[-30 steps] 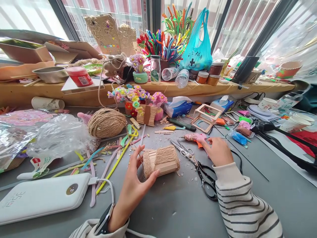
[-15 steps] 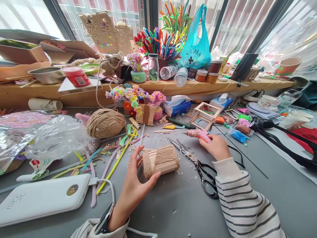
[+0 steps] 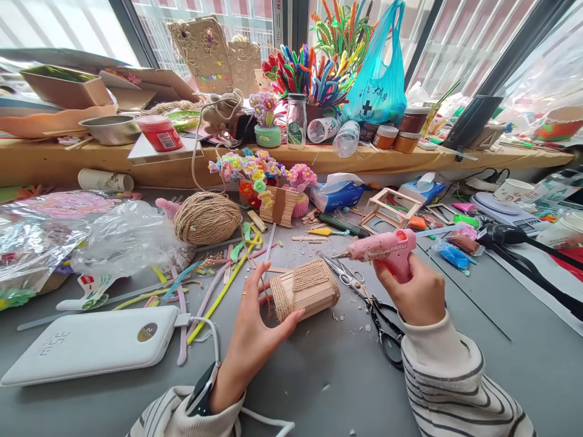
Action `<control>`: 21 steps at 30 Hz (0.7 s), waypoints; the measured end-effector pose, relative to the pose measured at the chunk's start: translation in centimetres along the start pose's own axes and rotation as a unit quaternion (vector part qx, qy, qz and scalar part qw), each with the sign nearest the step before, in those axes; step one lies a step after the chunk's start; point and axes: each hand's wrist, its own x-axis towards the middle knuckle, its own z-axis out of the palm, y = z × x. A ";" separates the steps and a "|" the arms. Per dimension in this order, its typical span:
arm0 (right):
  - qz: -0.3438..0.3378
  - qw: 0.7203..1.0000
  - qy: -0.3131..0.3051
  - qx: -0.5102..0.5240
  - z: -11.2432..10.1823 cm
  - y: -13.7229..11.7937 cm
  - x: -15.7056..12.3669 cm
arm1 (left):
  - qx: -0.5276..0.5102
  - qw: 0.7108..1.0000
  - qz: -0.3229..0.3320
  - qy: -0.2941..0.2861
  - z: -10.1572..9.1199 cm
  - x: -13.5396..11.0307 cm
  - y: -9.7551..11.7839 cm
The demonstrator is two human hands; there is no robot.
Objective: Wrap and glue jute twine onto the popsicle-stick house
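Note:
My left hand [image 3: 255, 321] grips the left end of a small box of wooden sticks wrapped in jute twine [image 3: 306, 290], which rests on the grey table [image 3: 328, 382]. My right hand [image 3: 415, 292] is closed round the handle of a pink hot glue gun [image 3: 381, 247], held above the table with its nozzle pointing left, just right of and above the box. A twine strand runs from the box up to a ball of jute twine [image 3: 207, 217].
Two pairs of scissors [image 3: 368, 300] lie under the glue gun. A white power bank [image 3: 93, 343] sits at lower left, with pipe cleaners [image 3: 218, 291], a plastic bag [image 3: 122, 240], a wooden stick frame [image 3: 387, 209], a tissue pack [image 3: 336, 193] and a cluttered wooden shelf [image 3: 319, 159] behind.
My right hand reached to the glue gun lying on the table, closed on it and lifted it toward the box. My left hand kept its hold on the box.

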 end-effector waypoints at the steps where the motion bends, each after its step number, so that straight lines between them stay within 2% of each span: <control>1: -0.015 1.000 0.004 -0.006 0.1 -0.2 -0.4 | 0.002 1.000 -0.003 -0.005 -0.1 0.0 0.1; 10: -0.165 0.983 0.073 -0.034 1.0 -1.5 -2.4 | 0.009 0.999 -0.029 -0.014 0.0 0.1 0.9; 21: -0.250 0.961 0.107 -0.055 1.4 -1.9 -2.8 | 0.002 0.999 -0.030 -0.020 0.2 0.1 0.8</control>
